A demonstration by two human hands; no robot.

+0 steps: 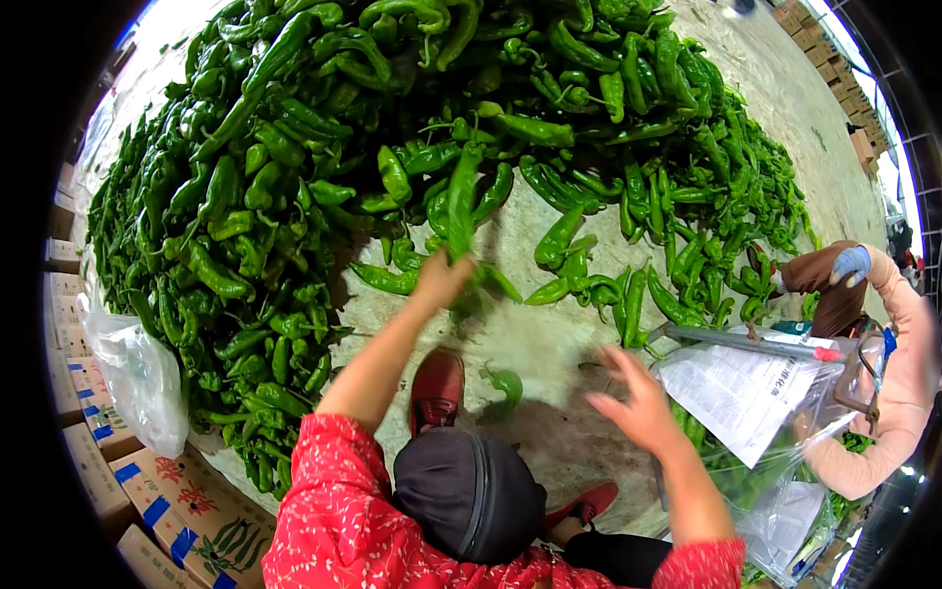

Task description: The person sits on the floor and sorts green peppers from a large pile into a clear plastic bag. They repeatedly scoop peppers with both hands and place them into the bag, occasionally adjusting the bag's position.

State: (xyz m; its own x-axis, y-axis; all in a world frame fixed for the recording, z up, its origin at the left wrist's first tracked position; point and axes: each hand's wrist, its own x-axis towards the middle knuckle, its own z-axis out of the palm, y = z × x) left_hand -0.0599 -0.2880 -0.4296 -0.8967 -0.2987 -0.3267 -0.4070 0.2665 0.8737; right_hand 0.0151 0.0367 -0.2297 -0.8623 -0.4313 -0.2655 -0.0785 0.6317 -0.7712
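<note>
My left hand [444,278] is closed around a long green pepper [464,195] that points up toward the heap; motion blurs it, and whether it holds more than one is unclear. A large heap of green peppers [287,147] curves around in front. Loose peppers [559,239] lie on the pale floor before it, and a curved pepper [505,386] lies by my red shoe [437,386]. My right hand [625,397], fingers spread, holds nothing beside a metal frame [743,341] with a clear plastic bag [765,471] that contains printed paper sheets [743,390] and peppers.
Another person in pink sleeves [854,467], one hand in a blue glove [851,265], is close on the right behind the frame. Cardboard boxes [199,493] with blue tape line the left, beside a plastic bag [136,383]. More boxes [824,59] are stacked far right.
</note>
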